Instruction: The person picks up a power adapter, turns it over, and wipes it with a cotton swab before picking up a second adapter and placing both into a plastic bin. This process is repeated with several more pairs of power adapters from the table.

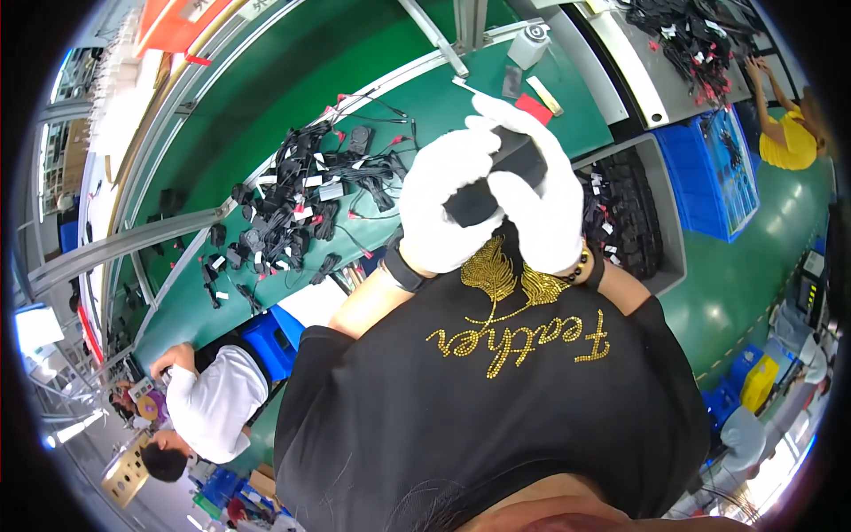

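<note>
In front of my chest, both white-gloved hands are closed around a black, box-shaped power adapter (519, 158). My left hand (443, 199) wraps its near left side, where a dark part shows between palm and fingers. My right hand (548, 199) grips from the right, its fingers curled over the far side and its thumb across the front. Gloves cover much of the adapter, so I cannot tell whether the two dark parts are one piece. Left of my hands, a tangled pile of black adapters and cables (306, 191) with red tips and white tags lies on the green bench (399, 102).
A white bottle (529, 46), a red card (534, 109) and a pale strip (544, 95) lie beyond my hands. A grey bin (671, 239) holds black adapters at right, near a blue crate (700, 177). Co-workers in white (217, 403) and yellow (789, 137) are nearby.
</note>
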A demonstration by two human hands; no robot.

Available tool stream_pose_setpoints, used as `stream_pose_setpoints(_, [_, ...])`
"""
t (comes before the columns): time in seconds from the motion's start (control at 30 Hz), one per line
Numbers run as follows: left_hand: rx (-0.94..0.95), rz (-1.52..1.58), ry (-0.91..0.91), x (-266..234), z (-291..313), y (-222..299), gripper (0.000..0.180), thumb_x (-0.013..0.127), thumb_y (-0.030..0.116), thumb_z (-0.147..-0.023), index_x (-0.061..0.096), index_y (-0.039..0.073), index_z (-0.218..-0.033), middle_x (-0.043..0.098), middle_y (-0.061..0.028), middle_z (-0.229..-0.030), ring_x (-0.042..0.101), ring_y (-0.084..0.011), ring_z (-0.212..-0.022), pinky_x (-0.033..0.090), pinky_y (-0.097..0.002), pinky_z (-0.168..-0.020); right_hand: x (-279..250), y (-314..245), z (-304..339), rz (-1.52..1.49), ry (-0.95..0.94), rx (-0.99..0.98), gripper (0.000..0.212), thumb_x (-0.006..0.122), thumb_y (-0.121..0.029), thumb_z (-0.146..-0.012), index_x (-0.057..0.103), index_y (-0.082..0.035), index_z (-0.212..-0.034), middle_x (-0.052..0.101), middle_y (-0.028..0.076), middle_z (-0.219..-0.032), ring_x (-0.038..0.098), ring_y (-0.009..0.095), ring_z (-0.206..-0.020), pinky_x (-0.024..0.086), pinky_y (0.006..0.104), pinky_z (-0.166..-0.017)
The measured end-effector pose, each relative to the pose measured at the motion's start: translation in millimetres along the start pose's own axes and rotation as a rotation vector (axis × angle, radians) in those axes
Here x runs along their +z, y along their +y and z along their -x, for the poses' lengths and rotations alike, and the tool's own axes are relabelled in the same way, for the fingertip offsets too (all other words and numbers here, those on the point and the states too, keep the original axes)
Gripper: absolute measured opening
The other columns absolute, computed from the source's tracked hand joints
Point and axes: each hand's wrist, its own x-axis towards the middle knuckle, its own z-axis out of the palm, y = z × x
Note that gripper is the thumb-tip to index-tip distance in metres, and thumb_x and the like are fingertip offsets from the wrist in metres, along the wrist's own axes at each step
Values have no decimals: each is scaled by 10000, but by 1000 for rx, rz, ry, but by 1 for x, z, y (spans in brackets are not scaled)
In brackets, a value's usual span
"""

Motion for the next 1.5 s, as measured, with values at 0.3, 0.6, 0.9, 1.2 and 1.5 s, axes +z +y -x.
stream_pose_setpoints(0.3, [-133,-186,46,10,14,1,515,745,-19,-626,538,33,-1095,592,-124,-1144,585,-241,-1059,460,-339,-921,-9,21,-12,-606,269,192,387,418,-223,-979,496,79,-1208,589,222,-1194,560,297,-1138,399,401,-1037])
stream_pose_setpoints(0.6, [-288,-275,32,7,14,-1,521,781,24,-632,575,24,-1110,619,-122,-1080,628,-243,-961,499,-335,-855,5,17,-8,209,166,20,450,680,-48,-813,541,-12,-1240,648,119,-1115,610,156,-1017,474,291,-902])
stream_pose_setpoints(0.9, [-274,-222,184,6,18,-2,533,724,-41,-653,529,12,-1146,614,-118,-1096,614,-211,-991,485,-331,-891,-6,39,-21,-564,183,192,331,429,-179,-995,588,49,-1174,648,110,-1139,616,204,-1046,450,297,-957])
stream_pose_setpoints(1.2, [-277,-200,261,2,27,-7,570,746,-39,-660,462,26,-1150,593,-147,-1125,575,-205,-1018,466,-330,-909,-7,39,-20,-269,124,204,318,507,-127,-955,551,71,-1199,621,153,-1188,613,198,-1035,474,261,-900])
stream_pose_setpoints(1.5, [-277,-350,281,-28,30,-16,533,748,-53,-700,443,29,-1130,596,-158,-1112,582,-209,-990,474,-334,-895,-102,162,-44,711,297,311,273,558,-231,-883,651,-66,-1079,666,140,-1077,650,288,-941,515,351,-811])
